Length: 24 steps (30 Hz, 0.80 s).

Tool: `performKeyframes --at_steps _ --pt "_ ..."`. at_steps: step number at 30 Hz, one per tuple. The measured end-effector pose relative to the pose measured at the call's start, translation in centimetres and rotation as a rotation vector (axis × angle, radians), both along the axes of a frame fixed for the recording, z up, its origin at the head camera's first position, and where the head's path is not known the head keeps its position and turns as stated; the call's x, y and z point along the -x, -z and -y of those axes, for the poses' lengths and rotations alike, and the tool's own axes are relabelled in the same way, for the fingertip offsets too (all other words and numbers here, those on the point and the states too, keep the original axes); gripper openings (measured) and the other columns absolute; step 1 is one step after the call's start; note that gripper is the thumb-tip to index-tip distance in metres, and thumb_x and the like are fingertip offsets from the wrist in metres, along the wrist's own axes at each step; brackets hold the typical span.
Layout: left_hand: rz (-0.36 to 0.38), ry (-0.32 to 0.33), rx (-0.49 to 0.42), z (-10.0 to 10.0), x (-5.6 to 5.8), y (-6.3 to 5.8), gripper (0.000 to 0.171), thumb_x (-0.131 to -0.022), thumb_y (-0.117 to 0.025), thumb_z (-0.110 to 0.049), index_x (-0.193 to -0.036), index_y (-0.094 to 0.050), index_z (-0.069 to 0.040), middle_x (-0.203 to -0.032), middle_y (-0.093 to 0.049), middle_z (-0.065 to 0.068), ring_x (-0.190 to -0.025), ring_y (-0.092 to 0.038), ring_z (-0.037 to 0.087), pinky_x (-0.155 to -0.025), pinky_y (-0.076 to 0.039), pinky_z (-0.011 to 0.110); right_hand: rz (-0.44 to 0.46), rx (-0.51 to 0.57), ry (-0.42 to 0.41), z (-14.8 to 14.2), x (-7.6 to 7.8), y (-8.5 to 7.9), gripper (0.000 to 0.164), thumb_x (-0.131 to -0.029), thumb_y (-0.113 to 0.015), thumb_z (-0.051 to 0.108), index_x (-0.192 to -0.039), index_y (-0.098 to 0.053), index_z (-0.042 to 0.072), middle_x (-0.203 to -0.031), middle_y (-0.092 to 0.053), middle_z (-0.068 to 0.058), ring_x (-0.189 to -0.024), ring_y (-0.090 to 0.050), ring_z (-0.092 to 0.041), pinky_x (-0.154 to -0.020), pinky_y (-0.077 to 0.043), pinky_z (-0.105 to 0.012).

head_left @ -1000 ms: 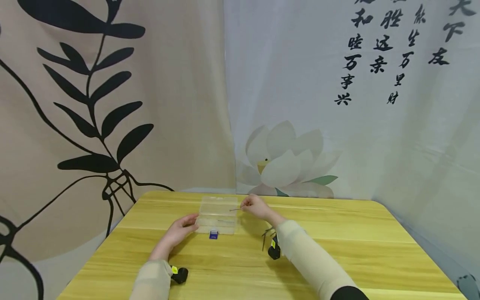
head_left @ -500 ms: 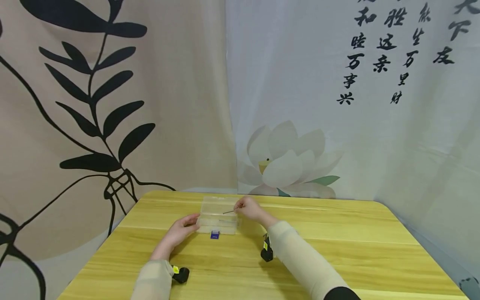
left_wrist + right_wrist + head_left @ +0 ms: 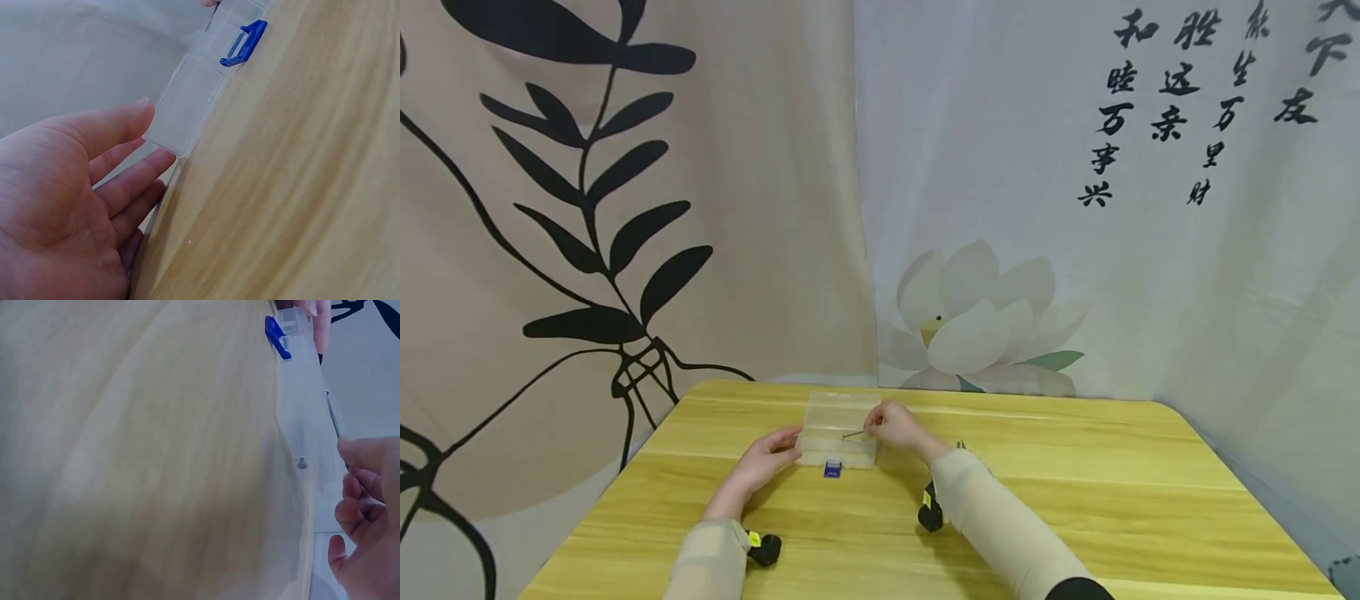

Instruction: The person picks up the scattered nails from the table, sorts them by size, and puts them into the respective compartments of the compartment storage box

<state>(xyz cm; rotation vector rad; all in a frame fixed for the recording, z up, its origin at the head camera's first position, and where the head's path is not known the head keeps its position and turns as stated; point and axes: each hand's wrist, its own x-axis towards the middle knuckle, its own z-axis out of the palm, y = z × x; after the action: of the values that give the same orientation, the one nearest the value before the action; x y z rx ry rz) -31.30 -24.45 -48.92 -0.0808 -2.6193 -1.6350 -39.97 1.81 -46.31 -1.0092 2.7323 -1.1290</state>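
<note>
A clear plastic box [image 3: 838,446] with its lid [image 3: 842,410] raised stands near the far edge of the table. Its blue latch [image 3: 832,469] hangs at the front. My left hand [image 3: 765,458] rests against the box's left end, fingers loosely extended and thumb [image 3: 140,119] at the rim. Between right thumb and fingers, my right hand [image 3: 893,425] pinches a thin metal rod [image 3: 332,414] with a small knobbed tip. The rod points left over the box. In the right wrist view, a metal piece [image 3: 302,464] shows through the box wall near its right end.
Thin dark pieces [image 3: 961,445] poke out behind the right sleeve, which hides the rest of them. Black wrist cameras [image 3: 765,550] hang under both forearms. A printed cloth backdrop [image 3: 790,250] rises behind the wooden table [image 3: 850,550].
My right hand has moved left and slightly down, bringing the rod from the box's right side to over its compartments. The left hand stays at the box. The sleeve now covers most dark pieces.
</note>
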Motion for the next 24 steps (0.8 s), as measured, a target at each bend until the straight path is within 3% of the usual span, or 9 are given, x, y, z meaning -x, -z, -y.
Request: performKeyframes --at_steps 18,24 --pt "-0.010 0.015 0.005 0.01 0.14 -0.19 0.046 -0.096 -0.060 -0.012 -0.140 -0.050 -0.001 -0.132 -0.054 0.024 -0.124 -0.047 0.039 -0.103 -0.035 0.053 -0.027 -0.036 0.024 0.52 -0.02 0.62 0.005 -0.086 -0.068 0.006 -0.085 -0.073 0.006 -0.082 -0.056 0.003 -0.076 -0.047 -0.009 -0.069 -0.043 -0.027" --pt "0.003 0.011 -0.005 0.13 0.12 -0.08 0.046 -0.096 -0.061 -0.012 -0.140 -0.050 -0.002 -0.132 -0.054 0.023 -0.124 -0.047 0.039 -0.103 -0.035 0.053 0.001 -0.017 0.009 0.02 0.02 0.39 0.008 -0.088 -0.066 0.006 -0.087 -0.074 0.005 -0.086 -0.062 0.000 -0.074 -0.049 -0.009 -0.064 -0.044 -0.025"
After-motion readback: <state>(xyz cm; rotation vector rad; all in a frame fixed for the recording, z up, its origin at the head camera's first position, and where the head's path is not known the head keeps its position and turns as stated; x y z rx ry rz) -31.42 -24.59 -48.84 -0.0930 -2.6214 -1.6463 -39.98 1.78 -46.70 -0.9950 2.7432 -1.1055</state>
